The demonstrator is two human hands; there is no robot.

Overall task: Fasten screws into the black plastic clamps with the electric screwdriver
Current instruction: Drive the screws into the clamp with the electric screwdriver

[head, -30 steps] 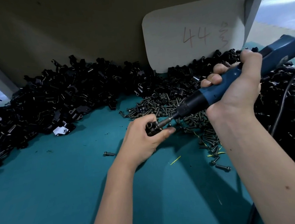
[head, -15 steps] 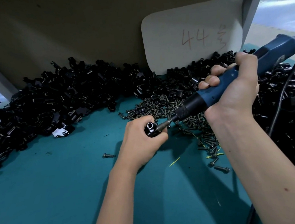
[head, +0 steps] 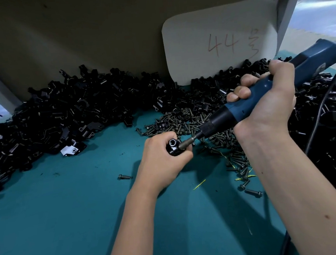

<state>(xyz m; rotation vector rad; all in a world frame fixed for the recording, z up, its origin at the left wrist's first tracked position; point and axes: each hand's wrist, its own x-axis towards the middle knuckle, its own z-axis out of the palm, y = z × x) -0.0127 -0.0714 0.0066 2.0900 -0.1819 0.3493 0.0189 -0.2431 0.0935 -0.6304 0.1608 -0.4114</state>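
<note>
the long blue-and-black electric screwdriver (head: 261, 98) is lying on a slant, its long axis running from the upper right, where its black cord (head: 320, 113) is leaving the body, down to the lower left, where the thin metal bit (head: 186, 144) is pointing into the small black plastic clamp (head: 174, 148). the right hand (head: 269, 101) is wrapping all its fingers tightly round the blue barrel. the left hand (head: 163, 160) is curling closed round the clamp, pinching it so that the clamp's round bore is facing up toward the camera and its screw side is facing right toward the bit. the bit tip is touching the clamp; the screw under it is too hidden to make out.

one screwdriver and one held clamp are showing. the clamp is sitting just in front of the heap of dark metal screws (head: 190, 121), far too many to count. behind and to the left of the held clamp a long pile of loose black clamps (head: 62, 117) is stretching along the grey wall, and another pile (head: 332, 134) is lying to its right; neither is countable. one stray screw (head: 124, 177) is lying on the teal table mat (head: 50, 227) to the left of the held clamp, and two more (head: 252, 191) to its lower right. a white card marked "44" (head: 220, 40) is leaning behind the screw heap.

compared with half a second ago, both hands are staying in nearly the same place, with the bit pressed into the clamp as before.
</note>
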